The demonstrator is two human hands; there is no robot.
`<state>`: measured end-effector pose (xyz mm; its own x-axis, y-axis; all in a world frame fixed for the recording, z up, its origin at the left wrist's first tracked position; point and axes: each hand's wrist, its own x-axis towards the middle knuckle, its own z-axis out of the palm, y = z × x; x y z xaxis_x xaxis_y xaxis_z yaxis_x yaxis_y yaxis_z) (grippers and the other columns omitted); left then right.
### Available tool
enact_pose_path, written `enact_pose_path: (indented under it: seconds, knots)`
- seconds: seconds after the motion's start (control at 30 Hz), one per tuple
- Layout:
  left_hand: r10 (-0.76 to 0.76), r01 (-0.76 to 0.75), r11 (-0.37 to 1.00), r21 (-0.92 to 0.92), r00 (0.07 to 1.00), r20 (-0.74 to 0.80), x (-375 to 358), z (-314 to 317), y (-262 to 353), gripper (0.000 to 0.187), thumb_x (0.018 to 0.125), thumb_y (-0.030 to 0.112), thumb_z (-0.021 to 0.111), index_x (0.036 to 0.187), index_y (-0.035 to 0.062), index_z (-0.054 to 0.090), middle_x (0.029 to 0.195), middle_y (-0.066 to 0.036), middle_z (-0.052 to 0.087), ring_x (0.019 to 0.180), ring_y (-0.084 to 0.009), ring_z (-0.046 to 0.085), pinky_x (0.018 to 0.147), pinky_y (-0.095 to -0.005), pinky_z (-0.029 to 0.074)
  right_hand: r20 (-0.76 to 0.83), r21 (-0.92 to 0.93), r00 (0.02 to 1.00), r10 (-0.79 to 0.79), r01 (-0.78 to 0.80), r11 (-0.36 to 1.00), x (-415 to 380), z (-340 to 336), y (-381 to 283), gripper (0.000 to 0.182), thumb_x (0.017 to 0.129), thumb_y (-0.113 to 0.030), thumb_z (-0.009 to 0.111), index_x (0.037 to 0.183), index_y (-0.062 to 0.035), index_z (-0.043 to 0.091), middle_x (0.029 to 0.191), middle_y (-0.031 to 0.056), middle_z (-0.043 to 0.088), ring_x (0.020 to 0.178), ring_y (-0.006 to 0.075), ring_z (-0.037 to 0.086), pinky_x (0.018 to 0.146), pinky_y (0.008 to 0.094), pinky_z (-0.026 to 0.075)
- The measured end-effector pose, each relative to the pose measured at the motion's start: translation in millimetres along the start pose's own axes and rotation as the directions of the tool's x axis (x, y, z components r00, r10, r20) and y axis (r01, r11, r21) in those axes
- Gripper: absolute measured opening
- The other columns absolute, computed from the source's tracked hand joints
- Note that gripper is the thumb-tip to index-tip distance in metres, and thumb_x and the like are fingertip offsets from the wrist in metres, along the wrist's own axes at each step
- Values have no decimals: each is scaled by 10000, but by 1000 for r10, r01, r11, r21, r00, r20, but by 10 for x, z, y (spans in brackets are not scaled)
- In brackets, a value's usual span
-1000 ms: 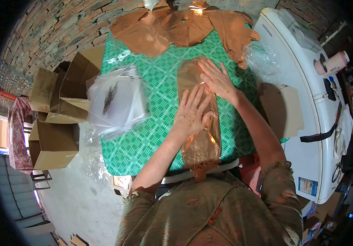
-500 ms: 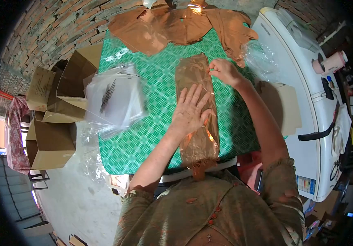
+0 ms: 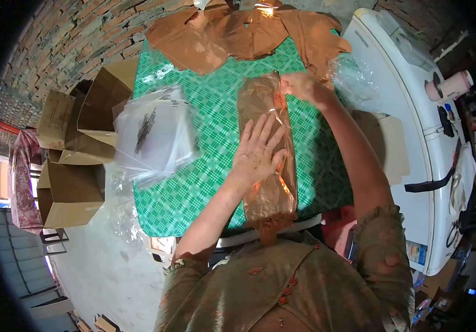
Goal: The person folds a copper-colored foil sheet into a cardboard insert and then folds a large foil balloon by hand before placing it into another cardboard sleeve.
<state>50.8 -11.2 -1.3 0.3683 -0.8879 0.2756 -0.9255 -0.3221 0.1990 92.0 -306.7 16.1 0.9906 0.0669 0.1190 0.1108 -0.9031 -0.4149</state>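
Observation:
A long, flat folded copper-coloured foil balloon (image 3: 257,207) lies lengthwise on the green checked tablecloth (image 3: 216,133), its near end hanging over the table edge towards me. My left hand (image 3: 258,149) rests flat on its middle, fingers spread and pressing down. At the far right corner of the foil, my right hand (image 3: 301,87) is closed with its fingertips on the edge; motion blurs it a little. The foil beside those fingers catches a bright orange shine.
More flat copper foil balloons (image 3: 254,36) lie across the table's far end. Clear plastic bags (image 3: 163,135) are stacked at the left, beside open cardboard boxes (image 3: 75,193). Crumpled clear plastic (image 3: 354,80) and a cardboard piece (image 3: 393,146) lie right, near a white fridge (image 3: 409,205).
My right hand has shifted slightly up at the foil's far right corner, its wrist turning, and the edge there has moved and brightened. My left hand stays in place.

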Motion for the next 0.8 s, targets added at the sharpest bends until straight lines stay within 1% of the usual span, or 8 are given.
enact_pose_path:
  seconds: [0.1,0.17,0.3,0.4,0.5,0.6,0.7,0.8]
  knots:
    - [0,0,1000,-3,1000,7,2,2,-4,621,1057,478,462,1586,156,412,1675,-152,303,1571,-324,229,1292,-510,136,-190,-92,968,-164,149,985,14,-9,18,225,971,-208,710,923,-33,579,712,97,596,641,209,628,577,404,485]
    - [0,0,1000,-7,1000,10,6,3,-4,621,1056,477,463,1584,155,414,1674,-153,305,1571,-325,229,1292,-510,136,-1,-62,998,60,-59,996,127,-79,-15,231,986,-222,703,924,-39,577,703,81,580,575,179,596,522,388,472]
    - [-2,2,1000,-8,1000,7,7,1,-4,621,1055,477,464,1581,150,419,1669,-156,313,1568,-329,233,1292,-511,138,173,181,895,411,-439,880,210,-153,-135,234,1008,-229,683,906,-53,568,687,54,549,464,142,522,432,342,429]
    - [-2,2,1000,-10,1000,6,8,-16,3,619,1054,475,465,1577,146,426,1663,-160,323,1567,-332,237,1290,-512,143,166,313,896,412,-444,840,172,-179,-140,216,958,-241,631,943,-27,615,795,193,645,596,335,612,615,475,531]
    - [1,-1,1000,-21,1000,1,13,-23,0,613,1053,469,468,1572,144,433,1658,-165,332,1565,-335,240,1288,-514,150,-78,92,995,53,-46,995,249,4,215,200,967,-235,620,959,-35,620,820,186,669,705,352,663,645,468,541]
    - [6,-6,1000,5,1000,0,13,-41,3,608,1053,462,471,1568,141,437,1657,-167,335,1565,-337,242,1287,-515,155,-205,25,978,50,-46,999,310,139,349,211,990,-223,620,929,-27,569,814,142,686,775,320,693,676,459,515]
    - [11,-11,1000,7,1000,-12,6,-11,12,607,1052,460,471,1565,138,439,1657,-169,335,1565,-336,245,1286,-516,157,-308,-273,949,70,-158,949,230,19,-30,213,997,-224,586,929,-23,573,859,161,713,809,383,690,685,501,515]
    - [26,-24,999,38,999,-36,13,-18,15,611,1055,465,453,1556,116,461,1646,-172,358,1555,-328,266,1273,-509,186,-344,-292,925,164,-272,917,181,60,-277,146,955,-173,607,927,-31,586,862,156,685,872,406,652,726,518,519]
